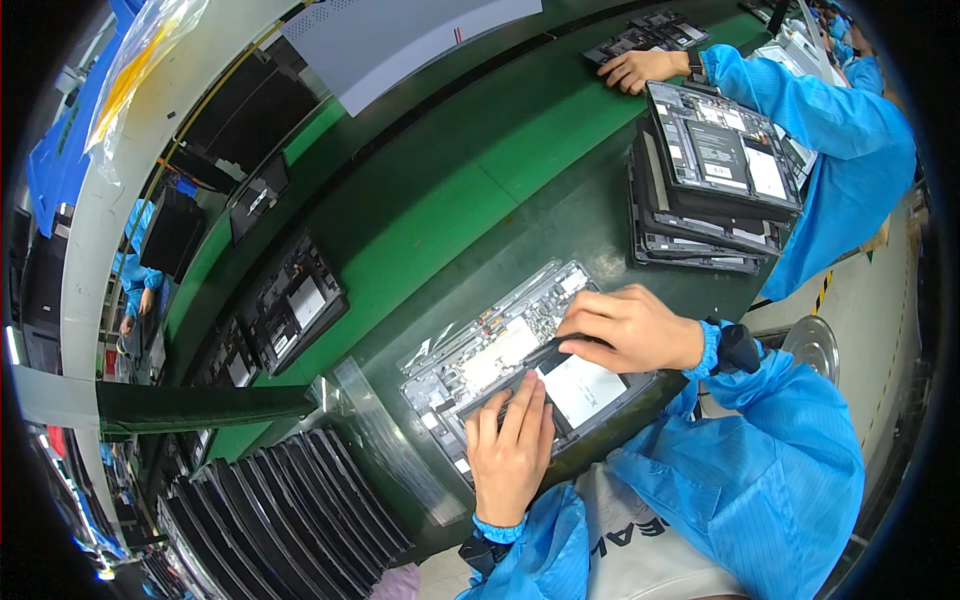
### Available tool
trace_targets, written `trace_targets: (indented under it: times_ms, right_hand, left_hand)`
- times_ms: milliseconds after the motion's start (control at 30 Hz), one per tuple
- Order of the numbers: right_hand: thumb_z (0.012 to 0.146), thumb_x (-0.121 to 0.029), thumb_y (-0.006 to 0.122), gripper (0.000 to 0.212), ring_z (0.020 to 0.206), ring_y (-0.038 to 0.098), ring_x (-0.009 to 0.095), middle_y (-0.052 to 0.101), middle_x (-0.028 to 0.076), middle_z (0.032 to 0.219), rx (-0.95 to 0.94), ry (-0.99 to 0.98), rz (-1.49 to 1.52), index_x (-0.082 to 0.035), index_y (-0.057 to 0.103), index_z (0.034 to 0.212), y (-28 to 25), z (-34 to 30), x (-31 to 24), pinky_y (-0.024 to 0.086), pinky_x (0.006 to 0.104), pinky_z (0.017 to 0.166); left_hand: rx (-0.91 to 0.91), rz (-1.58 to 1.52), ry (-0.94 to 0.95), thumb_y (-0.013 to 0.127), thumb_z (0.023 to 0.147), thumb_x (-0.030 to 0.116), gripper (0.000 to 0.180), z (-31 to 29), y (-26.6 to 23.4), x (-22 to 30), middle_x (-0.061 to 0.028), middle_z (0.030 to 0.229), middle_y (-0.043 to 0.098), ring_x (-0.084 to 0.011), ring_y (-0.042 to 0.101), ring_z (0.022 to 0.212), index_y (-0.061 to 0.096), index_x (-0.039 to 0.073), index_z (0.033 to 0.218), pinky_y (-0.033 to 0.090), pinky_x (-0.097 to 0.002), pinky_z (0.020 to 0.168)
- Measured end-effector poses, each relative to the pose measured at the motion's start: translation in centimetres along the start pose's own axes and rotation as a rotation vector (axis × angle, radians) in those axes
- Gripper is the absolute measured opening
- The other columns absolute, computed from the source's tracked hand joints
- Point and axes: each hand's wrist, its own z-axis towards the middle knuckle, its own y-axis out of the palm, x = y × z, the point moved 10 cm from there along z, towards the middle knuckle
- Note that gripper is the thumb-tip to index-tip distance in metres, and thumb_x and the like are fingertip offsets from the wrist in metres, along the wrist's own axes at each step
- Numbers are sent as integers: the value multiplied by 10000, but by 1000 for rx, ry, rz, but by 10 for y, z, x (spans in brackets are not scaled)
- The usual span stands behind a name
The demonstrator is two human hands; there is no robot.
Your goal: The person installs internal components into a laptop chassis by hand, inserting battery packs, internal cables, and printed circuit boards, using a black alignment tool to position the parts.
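An opened laptop base (pixel 450 372) lies on the green bench in front of me, its circuit board and inner parts bare. Across its near half is a flat black battery (pixel 625 379) with a white label (pixel 583 390). My left hand (pixel 510 445) rests on the battery's left part, fingers stretched out and lying flat. At the battery's far edge, my right hand (pixel 635 330) is closed, thumb and fingers pinching a dark edge. The fingers hide part of what lies beneath them.
Several opened laptop bases stand stacked (pixel 715 180) at the right, beside a co-worker's blue sleeve (pixel 840 110). A row of upright dark panels (pixel 290 500) is at the lower left, near clear plastic strips (pixel 385 430). More laptop bases (pixel 300 300) lie along the green conveyor (pixel 420 220).
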Motion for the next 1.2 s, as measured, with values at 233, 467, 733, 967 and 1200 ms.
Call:
trace_targets:
  times_ms: [233,467,733,967,1200]
  right_hand:
    - [952,-226,747,190,670,732,310,722,108,755,-176,268,14,-49,680,931,-15,19,13,534,408,591]
    - [936,-254,757,255,718,730,383,733,217,772,-344,420,75,1,769,930,10,19,29,550,458,667]
    - [918,-245,767,268,787,740,398,733,244,811,-343,442,96,22,781,933,15,25,32,569,449,744]
    - [915,-243,769,271,832,747,392,742,239,847,-350,506,151,28,778,932,16,22,36,573,446,770]
    - [922,-236,757,260,841,751,389,750,230,861,-339,519,171,23,779,939,17,22,37,575,438,792]
  left_hand:
    - [-3,-15,7,786,851,71,370,-1,0,0,-21,1318,711,-269,633,1087,743,46,1217,482,-407,905]
    - [-2,-19,25,782,859,76,352,-2,1,0,-25,1325,697,-271,624,1107,738,41,1206,481,-412,912]
    - [3,-24,24,773,869,69,346,-1,1,-1,-28,1334,694,-274,623,1106,733,40,1212,480,-413,922]
    - [4,-25,26,765,873,66,347,-1,2,-1,-28,1341,695,-276,622,1107,732,39,1217,477,-417,918]
    - [-3,-4,18,759,872,63,345,-2,2,-3,-32,1355,696,-274,622,1105,735,39,1215,475,-419,927]
